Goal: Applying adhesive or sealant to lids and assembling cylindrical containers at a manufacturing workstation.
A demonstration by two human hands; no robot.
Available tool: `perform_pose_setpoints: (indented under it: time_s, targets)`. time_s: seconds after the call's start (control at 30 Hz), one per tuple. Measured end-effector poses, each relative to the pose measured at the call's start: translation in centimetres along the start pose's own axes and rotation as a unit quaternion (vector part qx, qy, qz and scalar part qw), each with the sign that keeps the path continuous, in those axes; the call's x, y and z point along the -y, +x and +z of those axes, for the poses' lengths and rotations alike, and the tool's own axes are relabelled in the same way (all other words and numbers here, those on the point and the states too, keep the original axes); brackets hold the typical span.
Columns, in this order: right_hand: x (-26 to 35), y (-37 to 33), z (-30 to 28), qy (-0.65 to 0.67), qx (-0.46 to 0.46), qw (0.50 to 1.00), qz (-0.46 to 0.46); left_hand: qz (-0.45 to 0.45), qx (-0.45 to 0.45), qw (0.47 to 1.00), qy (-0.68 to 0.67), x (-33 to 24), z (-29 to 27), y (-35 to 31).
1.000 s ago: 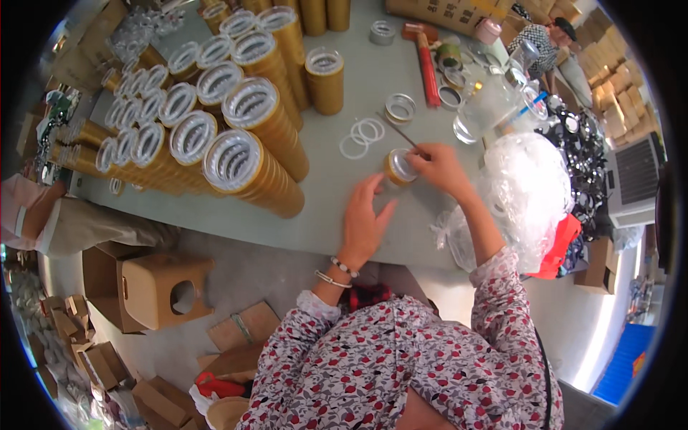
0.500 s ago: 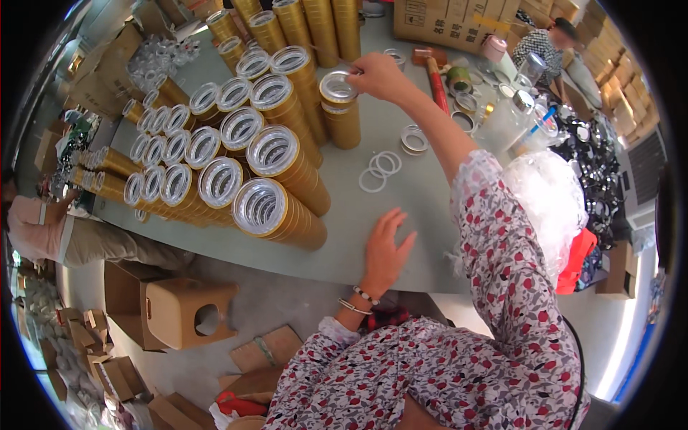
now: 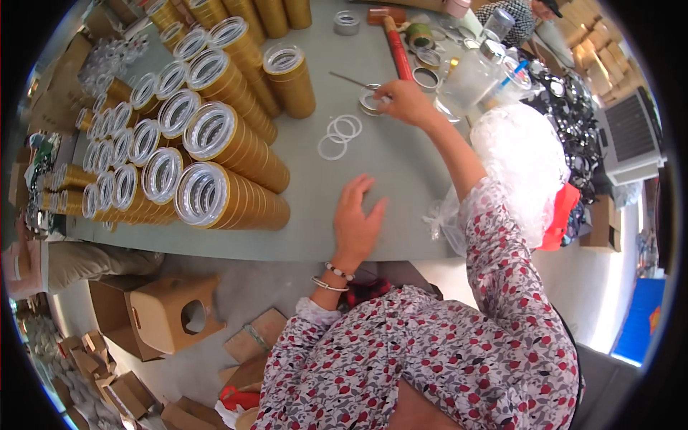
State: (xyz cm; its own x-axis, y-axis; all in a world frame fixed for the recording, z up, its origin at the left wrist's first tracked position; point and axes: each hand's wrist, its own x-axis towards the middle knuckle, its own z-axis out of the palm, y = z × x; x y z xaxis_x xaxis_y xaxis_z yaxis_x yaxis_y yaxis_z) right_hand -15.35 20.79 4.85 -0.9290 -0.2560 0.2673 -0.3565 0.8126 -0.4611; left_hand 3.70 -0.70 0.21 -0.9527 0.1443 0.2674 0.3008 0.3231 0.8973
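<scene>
My right hand [image 3: 410,104] is closed around a thin metal rod [image 3: 347,78] whose free end points to the left. Its fingertips are at the right edge of a small silver ring-shaped lid [image 3: 368,104] on the table; whether they grip the lid as well, I cannot tell. My left hand [image 3: 358,221], holding nothing, hovers near the table's front edge with its fingers apart. Between the hands and the stacks lie several thin white rings [image 3: 331,147]. A short gold stack of lids [image 3: 294,89] stands to the left of the rod, a clear-and-silver rim on top.
Tall gold lid stacks [image 3: 251,197] crowd the table's left half. A red-handled hammer [image 3: 398,50], a roll of tape [image 3: 420,34] and a clear jar [image 3: 464,77] are at the back right, beside a white plastic bag [image 3: 519,158]. Another person [image 3: 86,261] is at the far left.
My right hand has left the top of the short gold stack and come right and nearer, to the silver lid, keeping the rod. The view has shifted; my left hand stays open.
</scene>
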Motion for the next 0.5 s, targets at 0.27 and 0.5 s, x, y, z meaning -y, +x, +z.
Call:
perform_pose_setpoints:
  time_s: [0.27, 0.5]
  targets:
    - [2.8, -6.0, 1.5, 0.023, 0.042, 0.999, 0.015, -0.039, -0.051, 0.997, -0.049, 1.4, -1.4, 0.8]
    - [11.2, -14.8, -0.8, 0.17, 0.131, 0.975, 0.051, 0.057, -0.089, 0.984, 0.146, 4.4, -4.2, 6.4]
